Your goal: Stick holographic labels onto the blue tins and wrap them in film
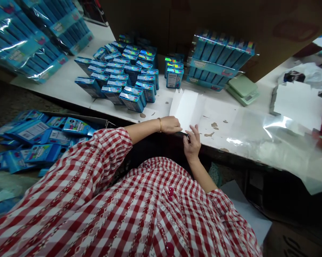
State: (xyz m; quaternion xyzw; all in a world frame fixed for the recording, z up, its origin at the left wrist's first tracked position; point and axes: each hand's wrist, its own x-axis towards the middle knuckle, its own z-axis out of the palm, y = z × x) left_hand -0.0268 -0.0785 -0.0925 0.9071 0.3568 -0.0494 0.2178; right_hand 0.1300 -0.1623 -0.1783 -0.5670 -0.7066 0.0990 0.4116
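Observation:
In the head view a folded white cardboard piece (186, 107) with raised sides lies near the table's front edge. My left hand (170, 125), with a gold bangle at the wrist, is closed on its near left corner; the fingertips are partly hidden. My right hand (192, 142) is at the near right corner, fingers apart and partly bent, their tips at the cardboard's edge. Just behind the cardboard stand a few small blue boxes (174, 77). A larger group of upright blue boxes (132, 69) stands to the left.
A wrapped pack of blue boxes (211, 64) stands behind, beside a green scale (242, 89). More wrapped packs (24, 43) sit far left. Loose blue boxes (38, 139) fill a container below left. Clear plastic film (289, 142) and stacked white cardboard (298, 103) lie right.

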